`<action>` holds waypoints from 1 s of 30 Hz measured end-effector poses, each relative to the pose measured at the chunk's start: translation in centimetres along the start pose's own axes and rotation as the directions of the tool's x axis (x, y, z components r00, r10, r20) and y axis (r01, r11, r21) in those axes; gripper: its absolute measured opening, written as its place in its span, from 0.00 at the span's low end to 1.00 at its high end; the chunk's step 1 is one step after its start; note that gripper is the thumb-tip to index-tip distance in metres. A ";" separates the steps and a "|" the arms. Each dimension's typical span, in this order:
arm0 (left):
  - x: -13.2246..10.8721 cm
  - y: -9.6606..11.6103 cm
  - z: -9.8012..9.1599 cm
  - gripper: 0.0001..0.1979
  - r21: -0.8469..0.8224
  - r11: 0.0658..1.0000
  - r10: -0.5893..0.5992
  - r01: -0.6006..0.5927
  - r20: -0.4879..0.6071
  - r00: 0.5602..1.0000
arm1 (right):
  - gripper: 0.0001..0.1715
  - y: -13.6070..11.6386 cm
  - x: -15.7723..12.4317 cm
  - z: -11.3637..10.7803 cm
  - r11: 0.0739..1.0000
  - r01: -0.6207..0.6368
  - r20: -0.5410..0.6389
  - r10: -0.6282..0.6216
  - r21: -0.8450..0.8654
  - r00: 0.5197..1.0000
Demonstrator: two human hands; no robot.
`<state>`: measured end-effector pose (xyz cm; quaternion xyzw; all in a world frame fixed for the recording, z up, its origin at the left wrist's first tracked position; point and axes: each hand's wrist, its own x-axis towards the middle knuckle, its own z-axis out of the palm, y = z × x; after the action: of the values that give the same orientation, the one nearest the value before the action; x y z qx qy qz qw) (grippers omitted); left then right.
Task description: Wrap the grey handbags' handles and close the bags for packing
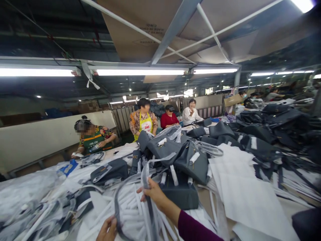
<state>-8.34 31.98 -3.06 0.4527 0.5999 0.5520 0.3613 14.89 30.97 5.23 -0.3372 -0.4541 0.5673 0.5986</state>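
A dark grey bag strap [117, 209] in clear plastic wrapping loops up from the bottom of the view. My right hand [152, 194], in a purple sleeve, is closed around the wrapped strap at the right side of the loop. At the lower left, my left hand [108, 229] has its fingers curled against the loop's other side; part of this hand is cut off by the frame. Under the loop lies a heap of white wrapped strips [134, 204]. Just beyond my right hand sits a dark grey bag [179, 194] with white wrapping on its handles.
Dark grey bags [165, 149] are piled ahead, and more [271, 134] fill the right side. White sheets [240, 184] lie at right; plastic-wrapped pieces [27, 187] cover the left. Several people sit or stand across the table, including one in a yellow apron [146, 125].
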 end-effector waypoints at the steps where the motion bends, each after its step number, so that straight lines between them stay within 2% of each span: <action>1: 0.1 0.1 -0.6 0.26 0.012 1.000 -0.021 0.022 -0.018 1.000 | 0.26 -0.4 -0.3 0.2 1.000 0.001 0.009 -0.001 -0.005 1.000; 3: -0.4 1.4 -0.9 0.28 0.096 0.995 0.025 -0.017 -0.084 0.996 | 0.27 -1.2 -1.1 0.3 1.000 0.006 0.034 -0.005 -0.027 0.999; 4: -0.9 2.6 -0.7 0.30 0.162 0.982 0.110 -0.093 -0.101 0.989 | 0.29 -1.6 -1.5 0.3 0.999 0.010 0.052 -0.007 -0.041 0.999; 5: -1.6 4.0 -0.2 0.32 0.150 0.976 0.173 -0.157 -0.096 0.980 | 0.30 -1.8 -1.9 0.3 0.998 0.012 0.074 -0.008 -0.055 0.997; 6: -2.4 5.7 0.5 0.33 0.096 0.980 0.174 -0.175 0.011 0.985 | 0.31 -2.0 -2.4 0.4 0.998 0.013 0.098 -0.007 -0.066 0.995; 7: -3.2 7.5 1.4 0.32 0.026 0.992 0.120 -0.125 0.153 0.981 | 0.30 -2.0 -2.9 0.4 0.997 0.013 0.125 -0.004 -0.072 0.992; 8: -3.9 9.3 2.3 0.31 -0.067 0.997 0.056 -0.036 0.322 0.945 | 0.29 -1.9 -3.4 0.5 0.997 0.011 0.153 0.001 -0.074 0.988; 9: -4.6 10.9 3.3 0.30 -0.163 0.983 0.012 0.079 0.494 0.869 | 0.27 -1.8 -3.9 0.7 0.997 0.005 0.185 0.009 -0.077 0.983; 10: -5.2 12.4 4.1 0.31 -0.233 0.955 -0.003 0.185 0.614 0.789 | 0.25 -1.6 -4.5 0.8 0.996 -0.007 0.217 0.025 -0.084 0.976; 11: -5.7 13.6 4.9 0.30 -0.276 0.927 0.000 0.255 0.679 0.734 | 0.22 -1.4 -5.1 0.9 0.995 -0.025 0.248 0.048 -0.095 0.968; 12: -6.0 14.5 5.4 0.28 -0.305 0.906 0.007 0.293 0.703 0.712 | 0.21 -1.3 -5.8 1.0 0.993 -0.045 0.275 0.073 -0.109 0.959; 13: -6.3 15.2 5.8 0.25 -0.324 0.896 0.012 0.305 0.703 0.711 | 0.19 -1.2 -6.4 1.1 0.990 -0.066 0.297 0.101 -0.125 0.950; 17: -6.8 15.9 6.1 0.19 -0.361 0.894 0.028 0.266 0.637 0.771 | 0.22 -2.1 -7.9 0.5 0.983 -0.144 0.322 0.174 -0.115 0.931; 19: -7.3 15.8 5.8 0.17 -0.404 0.885 0.064 0.231 0.597 0.800 | 0.23 -2.9 -7.6 -0.3 0.977 -0.211 0.297 0.207 -0.019 0.932; 21: -8.1 15.7 5.5 0.16 -0.434 0.880 0.107 0.192 0.575 0.811 | 0.27 -3.8 -6.5 -0.8 0.946 -0.290 0.267 0.244 0.149 0.932; 23: -8.9 15.6 5.3 0.17 -0.416 0.892 0.123 0.176 0.597 0.793 | 0.33 -4.7 -4.6 -1.0 0.890 -0.350 0.282 0.270 0.293 0.921; 26: -9.9 15.4 4.9 0.17 -0.353 0.922 0.128 0.160 0.666 0.735 | 0.38 -6.5 -1.4 0.2 0.846 -0.403 0.319 0.297 0.349 0.900; 28: -10.1 15.1 4.8 0.15 -0.324 0.938 0.139 0.124 0.679 0.721 | 0.32 -8.1 0.4 1.6 0.860 -0.372 0.264 0.291 0.349 0.920; 30: -9.7 14.7 4.8 0.14 -0.303 0.951 0.158 0.066 0.655 0.739 | 0.21 -10.1 1.8 3.2 0.900 -0.259 0.174 0.210 0.351 0.962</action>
<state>1.46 24.13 10.25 0.5742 0.3245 0.4464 0.6047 15.64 31.06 15.93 -0.2322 -0.3335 0.7317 0.5472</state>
